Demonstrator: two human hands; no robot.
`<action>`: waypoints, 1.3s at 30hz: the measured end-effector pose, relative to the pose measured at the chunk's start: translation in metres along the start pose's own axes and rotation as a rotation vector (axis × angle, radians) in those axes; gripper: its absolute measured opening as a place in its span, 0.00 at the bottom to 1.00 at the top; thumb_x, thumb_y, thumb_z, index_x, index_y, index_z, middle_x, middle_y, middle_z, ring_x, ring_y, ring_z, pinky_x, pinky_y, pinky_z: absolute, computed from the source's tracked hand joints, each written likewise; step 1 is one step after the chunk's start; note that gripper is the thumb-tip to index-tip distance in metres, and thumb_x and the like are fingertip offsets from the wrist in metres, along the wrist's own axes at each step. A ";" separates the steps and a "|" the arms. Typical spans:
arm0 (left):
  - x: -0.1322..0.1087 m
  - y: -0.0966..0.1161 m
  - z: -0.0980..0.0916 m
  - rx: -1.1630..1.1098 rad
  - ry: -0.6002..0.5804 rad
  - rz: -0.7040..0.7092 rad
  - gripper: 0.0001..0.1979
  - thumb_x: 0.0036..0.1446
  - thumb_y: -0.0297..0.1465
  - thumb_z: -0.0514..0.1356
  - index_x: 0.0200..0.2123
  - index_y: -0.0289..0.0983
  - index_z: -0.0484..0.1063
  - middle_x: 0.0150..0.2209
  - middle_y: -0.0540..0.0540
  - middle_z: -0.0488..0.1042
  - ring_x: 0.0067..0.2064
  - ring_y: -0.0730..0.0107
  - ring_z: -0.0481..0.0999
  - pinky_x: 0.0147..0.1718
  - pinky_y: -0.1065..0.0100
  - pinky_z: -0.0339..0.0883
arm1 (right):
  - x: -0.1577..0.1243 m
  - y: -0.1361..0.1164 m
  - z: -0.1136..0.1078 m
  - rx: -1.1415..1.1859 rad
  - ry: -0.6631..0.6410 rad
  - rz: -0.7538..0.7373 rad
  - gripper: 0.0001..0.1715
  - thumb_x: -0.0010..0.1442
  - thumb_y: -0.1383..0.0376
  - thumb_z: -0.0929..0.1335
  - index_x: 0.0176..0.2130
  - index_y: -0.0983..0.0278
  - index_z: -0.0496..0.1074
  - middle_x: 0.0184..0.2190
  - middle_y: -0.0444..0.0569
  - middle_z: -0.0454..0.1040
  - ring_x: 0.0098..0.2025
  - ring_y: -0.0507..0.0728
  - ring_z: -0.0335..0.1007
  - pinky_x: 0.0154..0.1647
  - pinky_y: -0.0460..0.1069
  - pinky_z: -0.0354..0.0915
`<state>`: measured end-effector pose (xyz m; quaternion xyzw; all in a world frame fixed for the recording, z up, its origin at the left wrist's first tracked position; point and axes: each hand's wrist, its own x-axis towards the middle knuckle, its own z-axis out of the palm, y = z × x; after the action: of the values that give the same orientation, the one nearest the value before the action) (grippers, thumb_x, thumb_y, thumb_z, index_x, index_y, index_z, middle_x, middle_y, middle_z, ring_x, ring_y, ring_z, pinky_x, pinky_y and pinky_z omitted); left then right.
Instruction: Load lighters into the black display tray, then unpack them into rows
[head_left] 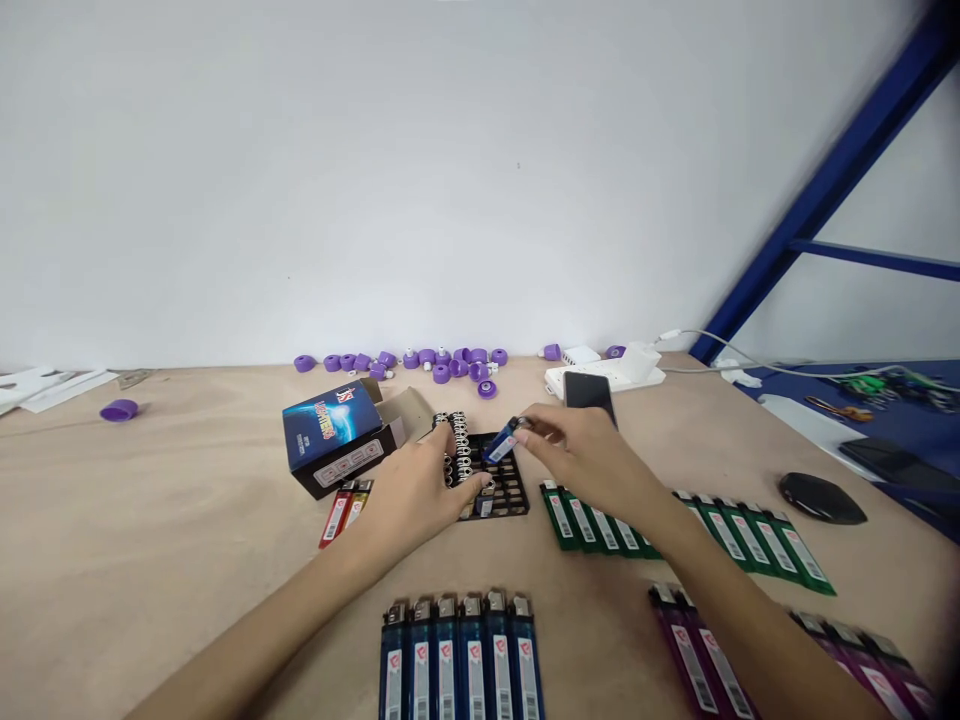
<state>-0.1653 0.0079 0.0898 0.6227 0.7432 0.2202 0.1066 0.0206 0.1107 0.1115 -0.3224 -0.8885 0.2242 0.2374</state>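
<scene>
My right hand pinches a blue lighter by its metal top, tilted over a black grid tray. Rows of lighters stand upright in the tray's left part, metal tops up. Around these rows curls my left hand, its thumb on a lighter at the near edge and its fingers at the far left side. Just left of the tray lies an open blue lighter box, its flap toward the tray. Several blue lighters lie in a row close to me.
Green lighters and purple lighters lie to the right, partly behind my forearm. Red and yellow lighters lie by my left hand. Purple caps line the wall, near a power strip and phone. A black mouse sits far right.
</scene>
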 end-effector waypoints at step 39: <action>-0.006 0.008 -0.024 0.078 -0.177 0.240 0.11 0.63 0.32 0.57 0.46 0.42 0.76 0.20 0.53 0.73 0.23 0.66 0.73 0.25 0.68 0.58 | -0.020 -0.018 -0.021 -0.234 -0.457 -0.027 0.25 0.69 0.68 0.58 0.63 0.62 0.62 0.45 0.56 0.78 0.46 0.64 0.74 0.41 0.54 0.68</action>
<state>-0.1675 -0.0020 0.1140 0.7277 0.6593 0.1465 0.1201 0.0374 0.0896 0.1323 -0.2767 -0.9432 0.1836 -0.0058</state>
